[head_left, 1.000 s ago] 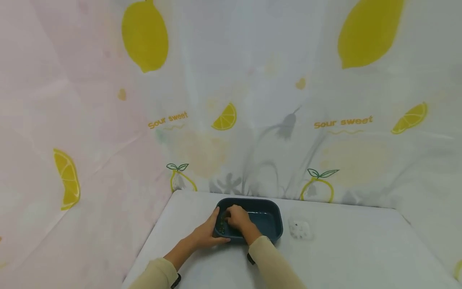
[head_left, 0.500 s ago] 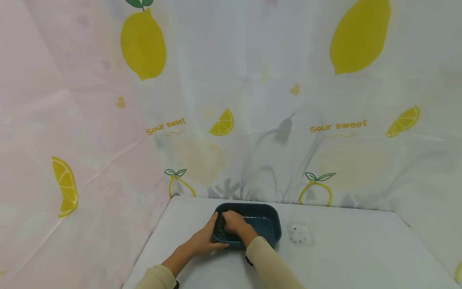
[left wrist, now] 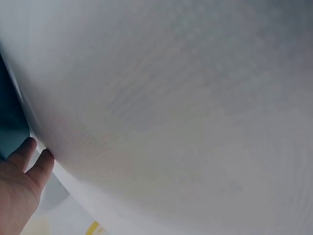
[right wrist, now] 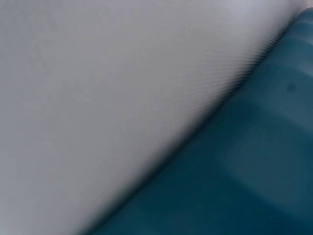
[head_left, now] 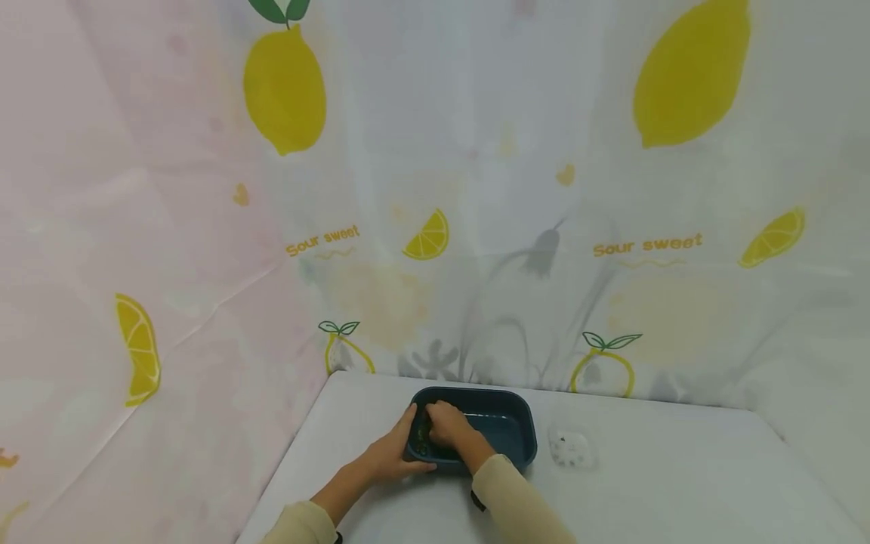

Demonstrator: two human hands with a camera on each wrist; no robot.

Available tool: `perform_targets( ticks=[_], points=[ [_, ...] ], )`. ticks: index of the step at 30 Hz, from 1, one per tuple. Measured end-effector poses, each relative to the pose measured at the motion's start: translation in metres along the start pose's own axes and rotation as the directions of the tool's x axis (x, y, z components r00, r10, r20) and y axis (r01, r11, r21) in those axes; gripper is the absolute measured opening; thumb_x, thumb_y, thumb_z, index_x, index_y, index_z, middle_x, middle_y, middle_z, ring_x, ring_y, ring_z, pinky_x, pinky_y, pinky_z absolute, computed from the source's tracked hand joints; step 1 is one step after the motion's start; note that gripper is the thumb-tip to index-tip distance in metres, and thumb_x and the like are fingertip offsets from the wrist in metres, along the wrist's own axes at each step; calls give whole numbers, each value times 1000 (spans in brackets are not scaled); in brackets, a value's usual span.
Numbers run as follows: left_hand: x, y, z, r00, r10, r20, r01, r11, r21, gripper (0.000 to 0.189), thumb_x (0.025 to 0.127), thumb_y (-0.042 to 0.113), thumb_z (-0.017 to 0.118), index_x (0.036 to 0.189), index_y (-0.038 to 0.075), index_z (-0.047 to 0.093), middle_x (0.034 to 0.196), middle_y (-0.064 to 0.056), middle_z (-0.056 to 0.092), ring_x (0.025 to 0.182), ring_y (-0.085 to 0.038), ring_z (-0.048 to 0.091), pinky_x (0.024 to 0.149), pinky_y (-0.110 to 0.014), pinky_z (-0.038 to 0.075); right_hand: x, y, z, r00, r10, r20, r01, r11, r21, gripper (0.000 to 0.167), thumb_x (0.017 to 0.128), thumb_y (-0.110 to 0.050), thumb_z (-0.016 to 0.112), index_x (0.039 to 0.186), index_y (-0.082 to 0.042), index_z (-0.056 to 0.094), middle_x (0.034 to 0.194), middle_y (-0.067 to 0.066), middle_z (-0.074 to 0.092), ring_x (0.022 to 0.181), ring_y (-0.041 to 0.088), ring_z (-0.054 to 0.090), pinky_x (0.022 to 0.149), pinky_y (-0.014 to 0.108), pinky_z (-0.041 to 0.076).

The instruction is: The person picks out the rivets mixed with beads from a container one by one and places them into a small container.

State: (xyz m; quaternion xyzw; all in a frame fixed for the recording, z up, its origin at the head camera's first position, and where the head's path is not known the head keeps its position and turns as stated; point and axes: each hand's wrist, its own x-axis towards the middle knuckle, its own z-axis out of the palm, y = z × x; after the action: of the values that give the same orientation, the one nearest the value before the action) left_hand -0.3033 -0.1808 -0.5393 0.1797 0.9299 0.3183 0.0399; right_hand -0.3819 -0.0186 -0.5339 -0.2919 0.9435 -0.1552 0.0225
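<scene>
A dark blue rectangular tub (head_left: 506, 432) stands on the white table. My left hand (head_left: 390, 455) lies around its near left corner, thumb along the front wall and straight fingers up the left side. In the left wrist view, that hand (left wrist: 22, 181) shows two extended fingers beside the tub's wall (left wrist: 11, 110). My right hand (head_left: 451, 428) reaches down inside the tub at its left end with fingers bent, beside small green bits (head_left: 422, 438). Its fingertips are hidden, and I cannot tell whether they pinch anything. The right wrist view shows only the tub's wall (right wrist: 264, 147) and tabletop.
Right of the tub, a small clear plastic container (head_left: 572, 450) with dark specks sits on the white table (head_left: 666, 476). A lemon-printed cloth (head_left: 503, 189) hangs behind and to the left of the table.
The head view has tilted and shifted slightly. My right hand stays at the tub's left end, its fingers moving a little among the green bits. My left hand keeps its place.
</scene>
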Motion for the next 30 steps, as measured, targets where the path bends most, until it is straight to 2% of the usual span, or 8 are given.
perform_targets(
  ticks=[3,6,11,16,24,30],
  points=[
    [-1,1,4,1000,-5,0,5,1000,4,119,82,62,70,158,0,3,162,-24,18,142,-36,40,110,-54,38,-5,3,2,1000,-9,-23,10,1000,25,10,82,-5,68,91,-9,67,87,3,66,80,18,62,71,37,52],
    [-3,1,4,1000,-13,-14,13,1000,13,120,82,63,70,158,1,2,162,-24,21,139,-36,44,107,-54,41,-8,5,2,994,-31,-105,37,998,51,8,85,-6,68,89,-11,71,83,0,65,76,15,61,68,34,52],
    [-4,2,2,1000,-15,-15,15,1000,4,119,82,63,71,158,1,3,161,-24,21,136,-35,47,105,-54,43,-13,6,-2,971,-31,-239,57,993,104,8,89,-10,70,93,-13,77,89,-1,70,84,17,67,75,34,56],
    [-5,0,1,999,-19,-33,19,1000,-6,119,82,61,72,158,0,4,162,-25,20,139,-37,43,107,-55,41,-17,9,-9,968,-25,-251,68,984,164,6,90,-13,71,93,-13,76,92,0,73,83,16,68,73,32,55],
    [-5,-2,4,999,-32,-14,32,999,-7,119,81,63,71,158,1,4,161,-26,20,139,-40,42,106,-56,41,-37,25,-30,968,14,-251,57,961,271,11,94,-13,67,99,-7,76,95,4,73,82,16,67,72,31,54],
    [-1,-2,4,999,-33,-32,33,999,14,119,81,62,72,158,2,5,162,-25,20,140,-40,41,107,-54,41,-46,38,-54,956,-2,-292,85,959,270,13,94,-11,66,99,-3,76,92,7,73,75,16,64,68,29,52]
  ],
)
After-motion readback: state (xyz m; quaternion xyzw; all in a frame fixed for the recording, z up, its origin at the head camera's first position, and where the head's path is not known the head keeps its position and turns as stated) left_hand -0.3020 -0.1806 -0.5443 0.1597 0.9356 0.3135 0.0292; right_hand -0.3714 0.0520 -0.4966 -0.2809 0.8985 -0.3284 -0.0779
